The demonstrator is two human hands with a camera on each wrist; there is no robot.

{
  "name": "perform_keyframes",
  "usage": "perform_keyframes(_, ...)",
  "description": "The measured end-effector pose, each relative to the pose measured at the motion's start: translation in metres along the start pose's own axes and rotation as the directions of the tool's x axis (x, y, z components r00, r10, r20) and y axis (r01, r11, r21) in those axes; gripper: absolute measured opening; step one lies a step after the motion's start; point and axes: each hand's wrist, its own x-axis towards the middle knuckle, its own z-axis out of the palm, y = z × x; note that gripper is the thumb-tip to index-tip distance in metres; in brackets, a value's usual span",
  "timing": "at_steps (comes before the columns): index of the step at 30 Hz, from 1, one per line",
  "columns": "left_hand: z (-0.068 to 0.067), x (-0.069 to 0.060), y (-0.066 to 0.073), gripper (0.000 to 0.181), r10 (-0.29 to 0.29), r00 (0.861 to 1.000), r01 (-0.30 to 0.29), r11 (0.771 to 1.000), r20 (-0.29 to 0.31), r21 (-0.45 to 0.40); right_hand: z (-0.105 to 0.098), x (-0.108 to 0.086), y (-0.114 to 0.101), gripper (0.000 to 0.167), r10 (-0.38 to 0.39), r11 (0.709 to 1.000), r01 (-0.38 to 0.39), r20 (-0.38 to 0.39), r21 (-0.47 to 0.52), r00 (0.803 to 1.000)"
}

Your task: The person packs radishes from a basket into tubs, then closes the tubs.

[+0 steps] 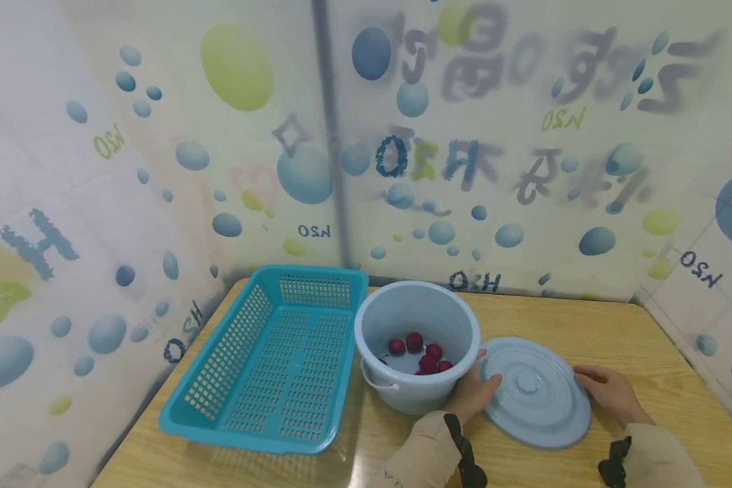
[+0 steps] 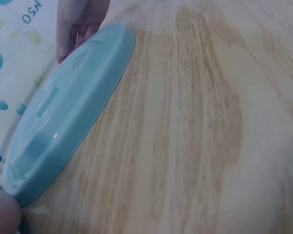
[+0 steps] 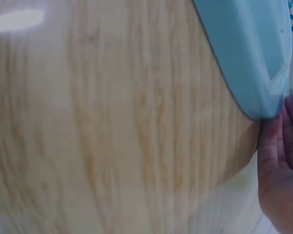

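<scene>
A light blue round lid (image 1: 527,384) lies on the wooden table with its knob up. My left hand (image 1: 471,396) is between the bucket and the lid's left edge, its thumb beside the lid rim. At the opposite edge, my right hand (image 1: 613,393) touches the rim with its fingertips. In the right wrist view, the fingers of that hand (image 3: 283,165) meet the lid's edge and look fairly straight. Left of the lid stands a light blue bucket (image 1: 411,390) with a white handle. Several small dark red round fruits (image 1: 428,363) lie on its bottom.
A teal perforated plastic basket (image 1: 256,437) stands on the table left of the bucket. The wood-grain table (image 1: 640,339) reaches to a wall sheet (image 1: 512,156) printed with bubbles and letters at the back and sides.
</scene>
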Motion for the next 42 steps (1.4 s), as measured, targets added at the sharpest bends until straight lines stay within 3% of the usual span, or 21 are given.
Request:
perform_keyframes(15,0.0042,-0.0033,0.0025,0.054,0.000,0.999,-0.002,0.999,-0.053,-0.035,0.0035,-0.0006,-0.0015,0.038,-0.021,1.000,0.022,-0.061,0.009,0.998)
perform_keyframes(22,0.0046,-0.0051,0.0052,0.053,0.040,0.996,-0.042,0.999,-0.077,-0.025,0.0027,-0.0004,-0.0023,0.037,-0.013,1.000,0.013,-0.061,0.002,0.998)
perform_keyframes(27,0.0025,-0.0048,0.0084,0.057,-0.021,0.999,0.020,0.999,-0.043,-0.027,0.0000,-0.0004,-0.0033,0.038,-0.011,1.000,0.011,-0.050,-0.007,0.999)
perform_keyframes(31,0.0019,-0.0040,0.0077,0.057,-0.078,0.997,0.077,0.994,-0.018,-0.080,-0.0004,-0.0009,-0.0030,0.037,-0.015,1.000,0.014,-0.050,-0.010,0.999)
perform_keyframes(42,0.0047,-0.0022,0.0047,0.055,-0.087,0.996,0.083,0.990,-0.032,-0.113,-0.0041,-0.0006,-0.0072,0.040,0.037,0.999,-0.037,-0.001,0.031,0.999)
